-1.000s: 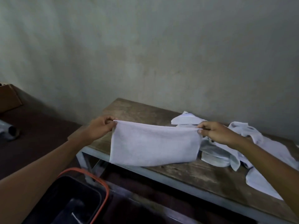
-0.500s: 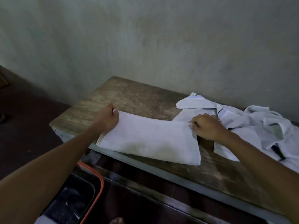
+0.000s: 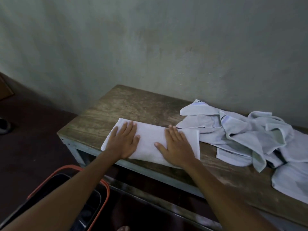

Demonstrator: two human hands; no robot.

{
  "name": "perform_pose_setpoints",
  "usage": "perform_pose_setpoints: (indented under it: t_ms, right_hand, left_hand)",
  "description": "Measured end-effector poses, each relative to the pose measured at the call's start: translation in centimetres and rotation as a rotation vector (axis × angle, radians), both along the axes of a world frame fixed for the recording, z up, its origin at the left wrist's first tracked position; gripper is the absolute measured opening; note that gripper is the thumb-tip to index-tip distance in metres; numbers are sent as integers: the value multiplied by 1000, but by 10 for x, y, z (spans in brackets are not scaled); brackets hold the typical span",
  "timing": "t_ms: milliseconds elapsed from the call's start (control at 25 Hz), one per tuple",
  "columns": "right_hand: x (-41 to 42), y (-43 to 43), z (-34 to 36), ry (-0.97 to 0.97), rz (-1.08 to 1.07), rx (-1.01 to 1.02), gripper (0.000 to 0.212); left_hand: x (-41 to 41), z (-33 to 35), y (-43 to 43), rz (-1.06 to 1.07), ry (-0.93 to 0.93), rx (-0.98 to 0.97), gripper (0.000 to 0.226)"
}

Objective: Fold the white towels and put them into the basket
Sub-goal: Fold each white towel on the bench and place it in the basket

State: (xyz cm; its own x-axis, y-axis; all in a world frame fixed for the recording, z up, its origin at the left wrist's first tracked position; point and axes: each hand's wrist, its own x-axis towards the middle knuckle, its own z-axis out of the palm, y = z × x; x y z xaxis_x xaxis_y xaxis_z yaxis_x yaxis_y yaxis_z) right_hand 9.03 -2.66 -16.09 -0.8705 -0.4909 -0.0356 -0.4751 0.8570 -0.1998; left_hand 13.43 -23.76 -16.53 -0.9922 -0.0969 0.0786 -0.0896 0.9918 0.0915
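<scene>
Below, orange-rimmed basket [image 3: 66,166], contents indistinct, folded towel [image 3: 150,142] on bench [image 3: 133,104]

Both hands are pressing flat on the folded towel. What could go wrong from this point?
1. The folded towel lies along the front edge of the table; pushed by the left hand and right hand, it might slide off.
2. The unfolded pile lies against its right end, so lifting may drag a loose towel along.
</scene>
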Motion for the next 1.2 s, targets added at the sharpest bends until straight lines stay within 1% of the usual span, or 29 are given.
perform_pose_setpoints:
  t_ms: [80,200,240,320,400,440,480,520,560,600,680,760,840,920,1000,1080,1160,1200]
  right_hand:
    - [-3,14,-2,50,-78,37,83]
    - [-2,29,-1,84,-190,46,85]
    - [-1,33,0,87,-219,48,85]
    - [5,40,2,98,-242,78,86]
    - [15,50,2,142,-237,129,92]
    - [19,57,3,168,-226,147,92]
    - [20,63,7,193,-207,151,87]
    - [19,68,13,203,-190,142,76]
    - [15,73,22,195,-178,128,63]
    - [10,76,32,180,-166,114,52]
    - [1,81,50,93,-137,121,40]
    - [-4,86,59,-29,-114,124,35]
    - [-7,91,60,-113,-115,101,26]
    - [-10,93,61,-147,-114,103,22]
    - [-14,95,61,-155,-117,107,24]
    - [-15,101,62,-183,-127,92,21]
    - [-18,106,64,-276,-150,31,30]
    - [-20,108,66,-330,-163,-16,30]
  left_hand:
    - [0,2,-11,42,-7,25,89]
    - [-4,-1,-18,82,-41,43,65]
    - [-5,-1,-19,88,-52,50,62]
    - [-6,-2,-20,117,-52,55,62]
    - [-3,3,-17,136,-17,-44,65]
    - [2,8,-8,117,30,-103,70]
    - [10,13,8,57,103,-121,73]
    - [20,17,31,-35,187,-95,72]
    - [34,18,57,-135,263,-34,64]
    - [49,19,85,-240,321,46,55]
    - [71,19,133,-443,378,131,45]
    - [79,17,159,-549,320,124,48]
    - [75,14,168,-565,274,97,49]
    - [68,12,167,-571,263,135,42]
    - [65,8,164,-597,286,177,39]
    - [66,8,164,-636,319,156,37]
    - [67,7,164,-665,376,135,30]
    - [68,8,163,-665,396,168,23]
